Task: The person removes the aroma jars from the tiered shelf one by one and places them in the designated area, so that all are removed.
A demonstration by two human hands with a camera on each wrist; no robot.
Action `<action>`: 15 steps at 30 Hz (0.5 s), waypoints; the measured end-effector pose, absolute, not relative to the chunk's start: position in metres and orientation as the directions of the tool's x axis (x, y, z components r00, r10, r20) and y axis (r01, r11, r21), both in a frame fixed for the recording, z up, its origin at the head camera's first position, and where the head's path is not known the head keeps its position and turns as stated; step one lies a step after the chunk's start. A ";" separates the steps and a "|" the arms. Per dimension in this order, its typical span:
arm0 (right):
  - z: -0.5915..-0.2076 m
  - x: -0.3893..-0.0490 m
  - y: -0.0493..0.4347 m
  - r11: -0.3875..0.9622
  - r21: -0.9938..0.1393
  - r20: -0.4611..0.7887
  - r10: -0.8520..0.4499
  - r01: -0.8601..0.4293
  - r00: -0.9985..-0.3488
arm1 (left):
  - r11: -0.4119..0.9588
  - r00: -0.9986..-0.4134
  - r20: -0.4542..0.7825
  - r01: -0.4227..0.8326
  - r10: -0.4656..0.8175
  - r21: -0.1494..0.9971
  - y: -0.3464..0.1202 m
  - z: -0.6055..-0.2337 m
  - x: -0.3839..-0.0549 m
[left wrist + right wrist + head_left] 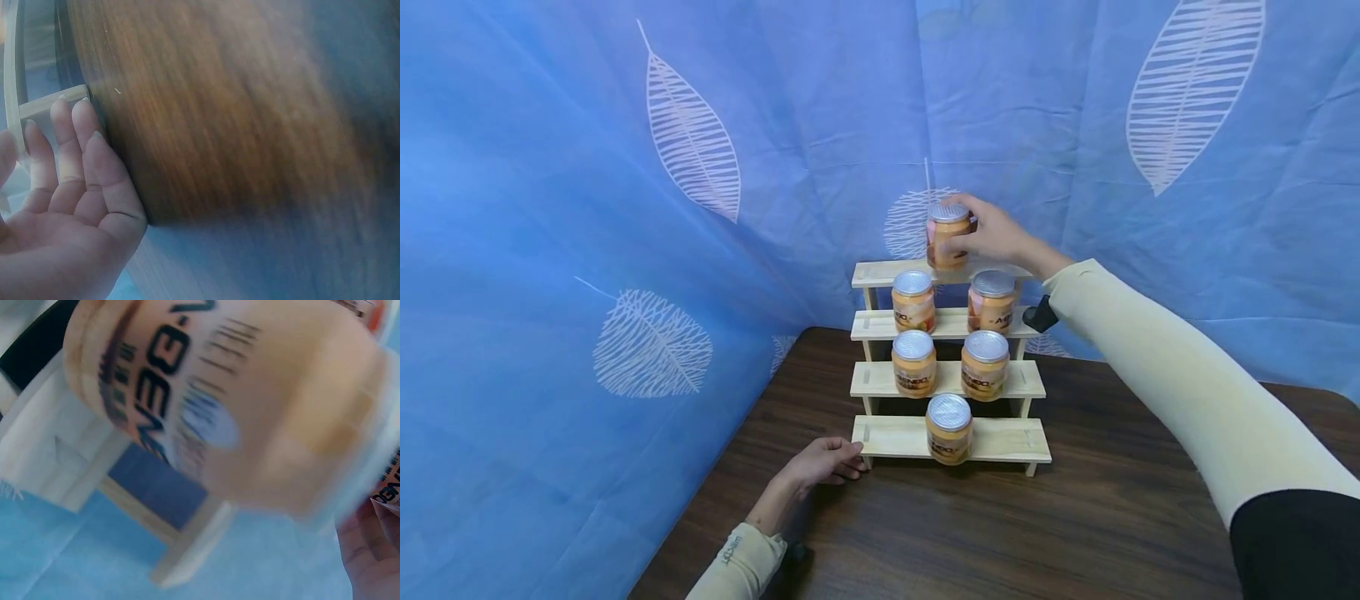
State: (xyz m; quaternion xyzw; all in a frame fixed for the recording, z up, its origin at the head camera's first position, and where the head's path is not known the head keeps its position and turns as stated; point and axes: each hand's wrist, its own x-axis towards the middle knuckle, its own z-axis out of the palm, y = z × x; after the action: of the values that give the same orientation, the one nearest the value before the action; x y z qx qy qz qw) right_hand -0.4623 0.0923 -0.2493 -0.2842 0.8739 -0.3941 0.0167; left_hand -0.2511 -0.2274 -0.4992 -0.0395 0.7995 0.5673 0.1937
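Observation:
A wooden tiered stand [887, 437] holds several orange jars with silver lids. My right hand [988, 232] grips a jar [950, 246] at the top tier, thumb and fingers around its sides just under the lid. In the right wrist view that hand [372, 550] shows only at the right edge, beside the printed label of its jar. My left hand [823, 463] holds the left end of the lowest tier, thumb at the board and fingers by the leg. The left wrist view shows the left hand [81, 194] with its fingertips against the pale wood.
Two jars stand on each middle tier, among them an upper right jar [992, 302] close below my right forearm. One front jar [950, 429] stands on the lowest tier. The dark wooden table [940, 533] meets a blue leaf-print cloth [820, 100] behind and at left.

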 end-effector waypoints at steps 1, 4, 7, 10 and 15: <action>-0.245 -0.459 0.095 0.525 -0.695 0.205 -0.510 -0.491 -0.835 | 0.356 -0.924 -0.350 -0.278 0.157 0.892 -0.227 -0.499 -0.251; -0.233 -0.450 0.103 0.516 -0.693 0.229 -0.504 -0.503 -0.833 | 0.361 -0.927 -0.343 -0.269 0.155 0.893 -0.227 -0.498 -0.250; -0.223 -0.439 0.111 0.510 -0.693 0.255 -0.487 -0.509 -0.836 | 0.364 -0.927 -0.340 -0.265 0.161 0.893 -0.227 -0.496 -0.250; -0.216 -0.429 0.120 0.515 -0.689 0.275 -0.464 -0.509 -0.842 | 0.365 -0.926 -0.341 -0.264 0.164 0.893 -0.227 -0.496 -0.249; -0.207 -0.413 0.144 0.525 -0.681 0.304 -0.431 -0.510 -0.850 | 0.365 -0.924 -0.343 -0.265 0.169 0.892 -0.226 -0.497 -0.248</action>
State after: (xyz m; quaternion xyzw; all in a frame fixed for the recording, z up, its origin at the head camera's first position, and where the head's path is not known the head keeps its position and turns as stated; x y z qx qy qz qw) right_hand -0.4129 0.1440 -0.2067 -0.2697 0.8719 -0.4058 -0.0486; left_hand -0.2480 -0.2260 -0.4975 -0.0300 0.8035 0.5625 0.1927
